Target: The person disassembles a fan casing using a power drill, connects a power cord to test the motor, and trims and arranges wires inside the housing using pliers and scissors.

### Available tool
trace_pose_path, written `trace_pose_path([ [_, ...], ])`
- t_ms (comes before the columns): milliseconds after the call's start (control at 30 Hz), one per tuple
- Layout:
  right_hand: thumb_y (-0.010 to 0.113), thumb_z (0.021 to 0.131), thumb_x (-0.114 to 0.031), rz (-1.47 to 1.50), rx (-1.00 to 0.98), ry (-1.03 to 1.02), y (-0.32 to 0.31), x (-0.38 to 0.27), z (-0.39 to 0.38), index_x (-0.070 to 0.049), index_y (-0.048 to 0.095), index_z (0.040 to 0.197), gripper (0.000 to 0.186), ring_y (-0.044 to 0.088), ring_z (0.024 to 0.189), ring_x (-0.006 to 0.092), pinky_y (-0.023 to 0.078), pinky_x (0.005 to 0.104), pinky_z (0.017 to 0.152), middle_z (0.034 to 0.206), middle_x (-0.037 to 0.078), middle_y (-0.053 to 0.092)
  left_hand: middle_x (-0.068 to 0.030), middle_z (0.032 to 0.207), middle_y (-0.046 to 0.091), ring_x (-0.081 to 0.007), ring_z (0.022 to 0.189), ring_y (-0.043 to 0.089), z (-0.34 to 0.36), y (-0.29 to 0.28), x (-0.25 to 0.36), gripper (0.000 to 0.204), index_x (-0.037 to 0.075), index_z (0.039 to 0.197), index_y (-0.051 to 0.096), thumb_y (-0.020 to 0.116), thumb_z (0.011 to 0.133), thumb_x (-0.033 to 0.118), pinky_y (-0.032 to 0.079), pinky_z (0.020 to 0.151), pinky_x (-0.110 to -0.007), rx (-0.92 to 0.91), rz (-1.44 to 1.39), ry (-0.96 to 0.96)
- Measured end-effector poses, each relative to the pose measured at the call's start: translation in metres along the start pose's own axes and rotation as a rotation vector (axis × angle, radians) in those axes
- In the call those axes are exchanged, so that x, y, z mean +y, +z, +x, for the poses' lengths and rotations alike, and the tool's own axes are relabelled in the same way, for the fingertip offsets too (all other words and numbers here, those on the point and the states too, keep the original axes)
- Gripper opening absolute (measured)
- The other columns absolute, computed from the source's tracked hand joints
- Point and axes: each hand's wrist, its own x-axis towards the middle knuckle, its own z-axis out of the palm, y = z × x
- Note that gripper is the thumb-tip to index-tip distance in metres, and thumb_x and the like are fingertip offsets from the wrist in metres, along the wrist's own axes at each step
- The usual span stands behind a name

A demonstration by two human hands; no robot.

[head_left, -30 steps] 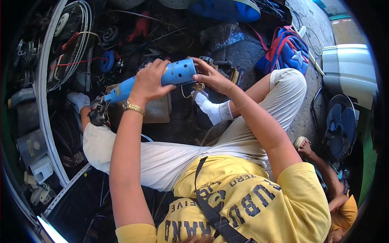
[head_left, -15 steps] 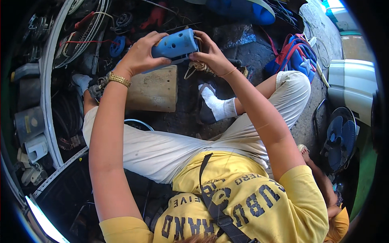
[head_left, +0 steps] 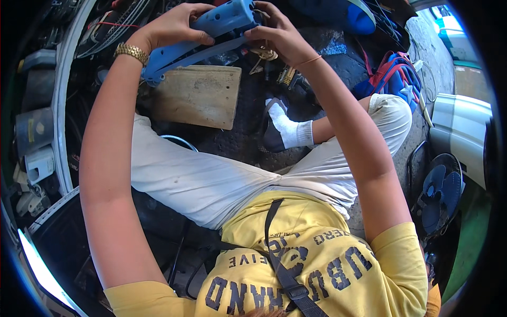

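Held up at the top of the view is a blue plastic housing (head_left: 224, 17) with a rounded, holed body and long narrow strips that run down to the left. My left hand (head_left: 177, 25) grips its left side, thumb underneath and fingers over the far side. At the other end, my right hand (head_left: 282, 37) holds the housing's right rim between thumb and fingers. Some cord-like strands hang by my right hand, mostly hidden. Below the housing a wooden board (head_left: 198, 98) lies between my legs.
A yellow and black tool (head_left: 288, 76) sits on the dark floor near my socked foot (head_left: 288, 127). To the right are a blue and red backpack (head_left: 393, 79) and a black fan (head_left: 438, 193). A white metal frame (head_left: 67, 100) with clutter behind it borders the left.
Both hands have raised the housing farther up and away. It has turned, so the long strips at its lower left now show. My view has shifted slightly.
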Motion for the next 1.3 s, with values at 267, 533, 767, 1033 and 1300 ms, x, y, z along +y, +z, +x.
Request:
trace_pose_path([
  [267, 0.069, 0.078, -0.007, 0.119, -0.036, 0.074, 0.005, 0.0, -0.001, -0.004, 0.038, 0.133, 0.063, 0.065, 0.087, 0.0187, 0.057, 0.0302, 0.075, 0.11, 0.012, 0.054, -0.0143, 0.107, 0.064, -0.0233, 0.095, 0.063, -0.007, 0.011, -0.001, 0.075, 0.001, 0.131, 0.051, 0.078, 0.063, 0.018, 0.05, 0.09, -0.034, 0.091, -0.082, 0.074],
  [533, 0.076, 0.066, 0.005, -0.093, -0.133, 0.211, -0.037, 0.034, -0.091, -0.01, 0.032, 0.136, 0.084, 0.045, 0.118, 0.0173, 0.042, 0.0311, 0.097, 0.125, 0.01, 0.044, -0.0063, 0.111, 0.057, -0.0276, 0.108, 0.058, -0.019, 0.115, 0.04, 0.068, 0.014, 0.121, 0.058, 0.081, 0.059, 0.031, 0.043, 0.085, -0.05, 0.247, 0.294, 0.003],
  [767, 0.088, 0.06, -0.009, -0.246, -0.097, 0.321, -0.024, 0.042, -0.107, -0.006, 0.035, 0.134, 0.092, 0.049, 0.117, 0.0198, 0.041, 0.0332, 0.1, 0.122, 0.011, 0.047, -0.0045, 0.112, 0.057, -0.0247, 0.11, 0.056, -0.029, 0.166, 0.031, 0.068, 0.012, 0.122, 0.056, 0.082, 0.061, 0.026, 0.036, 0.097, -0.049, 0.364, 0.323, 0.034],
  [1033, 0.087, 0.058, -0.015, -0.659, -0.103, 0.056, -0.023, 0.045, -0.101, -0.001, 0.053, 0.121, 0.074, 0.06, 0.104, 0.0248, 0.045, 0.033, 0.094, 0.111, 0.014, 0.06, -0.0173, 0.125, 0.043, -0.0315, 0.12, 0.041, -0.062, 0.201, 0.043, 0.062, 0.006, 0.122, 0.044, 0.077, 0.072, 0.021, 0.029, 0.104, -0.047, 0.994, -0.129, 0.038],
  [1300, 0.086, 0.059, -0.014, -0.662, -0.121, 0.048, -0.02, 0.058, -0.115, -0.003, 0.05, 0.121, 0.073, 0.06, 0.104, 0.0273, 0.046, 0.0345, 0.092, 0.11, 0.015, 0.059, -0.0147, 0.13, 0.029, -0.0241, 0.119, 0.034, -0.087, 0.226, -0.004, 0.063, -0.003, 0.133, 0.026, 0.064, 0.09, 0.022, 0.033, 0.102, -0.038, 1.446, -0.591, -0.616],
])
